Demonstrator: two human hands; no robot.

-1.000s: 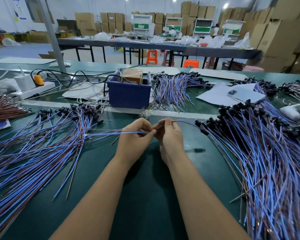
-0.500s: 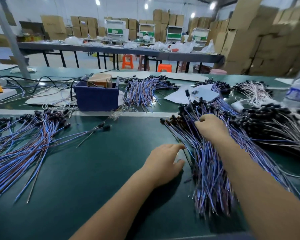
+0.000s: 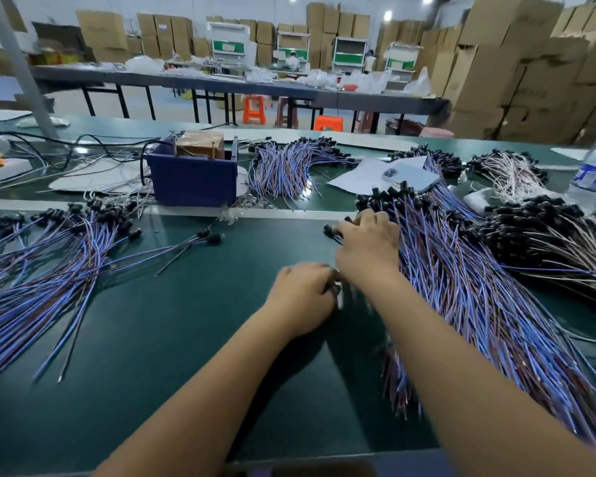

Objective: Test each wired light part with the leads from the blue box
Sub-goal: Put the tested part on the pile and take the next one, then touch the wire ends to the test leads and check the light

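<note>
Meanwhile right hand (image 3: 367,247) curls into black-capped blue-and-red wired parts (image 3: 461,287); left hand's (image 3: 301,297) grip can't be told.

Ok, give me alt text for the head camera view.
The right hand reaches into a pile of blue wired parts on a green table; the left hand rests beside it. A blue box stands behind.

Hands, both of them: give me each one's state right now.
Left hand: fingers curled on the green mat; motion blur hides whether it holds anything, cannot tell.
Right hand: fingers curled onto the right wire pile, pinching a wired part.
</note>
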